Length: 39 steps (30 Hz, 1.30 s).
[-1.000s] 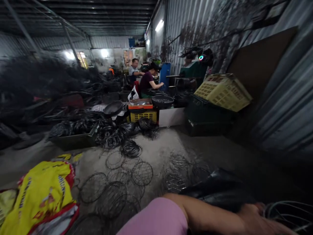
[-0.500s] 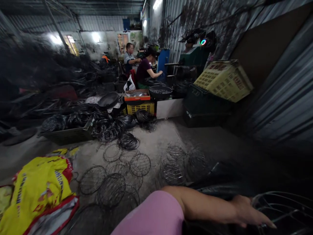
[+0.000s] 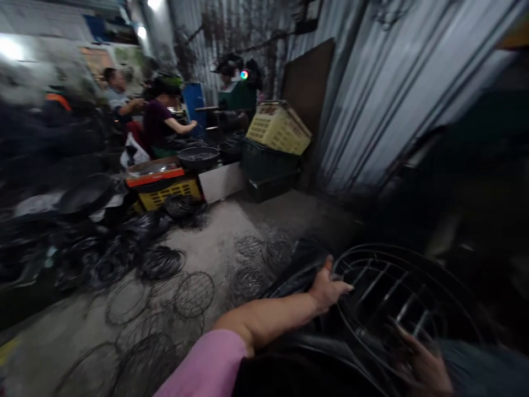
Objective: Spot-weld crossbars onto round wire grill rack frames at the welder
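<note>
Floor (image 3: 223, 220) lying beyond, we're handling a likely light, stiff rack (image 3: 401, 312), best rim-held; left hand (image 3: 325, 289), right hand (image 3: 427, 361): finger grip unclear.

A pink short sleeve (image 3: 206, 364), of a single colour and close-fitting, covered the left upper arm at the bottom of the frame and ended near the elbow. The left forearm (image 3: 281, 317) and left hand (image 3: 327, 289) were bare. The right hand (image 3: 427, 361), lower right, appeared bare but blurred.
</note>
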Each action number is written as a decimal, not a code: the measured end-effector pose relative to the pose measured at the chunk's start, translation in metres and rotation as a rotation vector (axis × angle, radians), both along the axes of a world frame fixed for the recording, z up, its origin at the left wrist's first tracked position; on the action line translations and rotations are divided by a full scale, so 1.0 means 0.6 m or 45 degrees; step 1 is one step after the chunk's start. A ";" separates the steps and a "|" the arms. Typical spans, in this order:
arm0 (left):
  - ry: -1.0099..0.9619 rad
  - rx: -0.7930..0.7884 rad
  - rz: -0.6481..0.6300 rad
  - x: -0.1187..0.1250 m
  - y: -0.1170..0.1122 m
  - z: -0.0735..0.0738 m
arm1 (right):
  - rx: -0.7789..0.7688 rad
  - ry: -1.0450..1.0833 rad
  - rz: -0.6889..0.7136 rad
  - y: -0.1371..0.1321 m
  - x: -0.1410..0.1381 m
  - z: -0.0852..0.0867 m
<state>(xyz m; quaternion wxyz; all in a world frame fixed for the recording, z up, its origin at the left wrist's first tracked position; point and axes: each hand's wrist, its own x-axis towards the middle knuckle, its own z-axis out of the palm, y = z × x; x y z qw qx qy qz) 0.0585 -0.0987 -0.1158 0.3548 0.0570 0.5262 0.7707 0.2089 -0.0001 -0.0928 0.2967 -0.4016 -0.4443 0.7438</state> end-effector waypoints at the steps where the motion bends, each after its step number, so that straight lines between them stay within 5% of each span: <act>1: 0.004 0.041 -0.021 0.001 0.004 0.002 | -0.009 -0.005 -0.048 0.004 0.004 -0.006; 5: -0.027 0.141 -0.083 0.009 0.018 0.013 | -0.046 0.040 -0.156 0.010 0.010 -0.013; 14: -0.130 0.066 -0.138 0.017 0.047 0.016 | -0.088 0.024 -0.282 0.006 0.025 0.020; 29: -0.290 -0.029 -0.212 0.018 0.072 0.007 | -0.165 -0.020 -0.445 0.015 0.025 0.017; 39: -0.327 0.022 -0.191 0.011 0.063 0.038 | 0.031 0.141 -0.388 0.033 0.017 -0.011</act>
